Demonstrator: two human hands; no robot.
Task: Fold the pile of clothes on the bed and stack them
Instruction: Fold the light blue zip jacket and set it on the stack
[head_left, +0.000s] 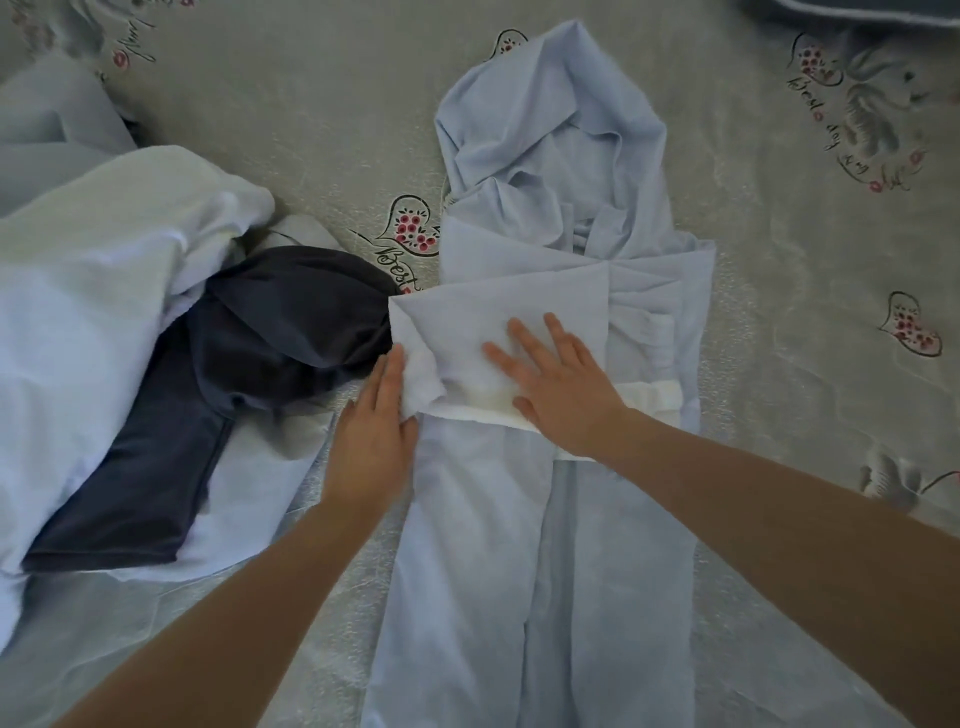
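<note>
The pale blue robe (545, 467) lies lengthwise on the bed (311, 130), hood away from the person. The right hand (558, 387) presses flat on its folded sleeve (498, 322); the left hand (376, 431) pinches the sleeve's near edge, beside the unfolded pile (130, 312).

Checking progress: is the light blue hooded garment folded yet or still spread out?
Partly folded: light blue hooded garment has one flap across its middle under the right hand; hood and bottom lie spread.

Two hands (374, 431) (556, 384); one pale blue garment (561, 218); one dark garment (249, 353); one white garment (104, 270).
</note>
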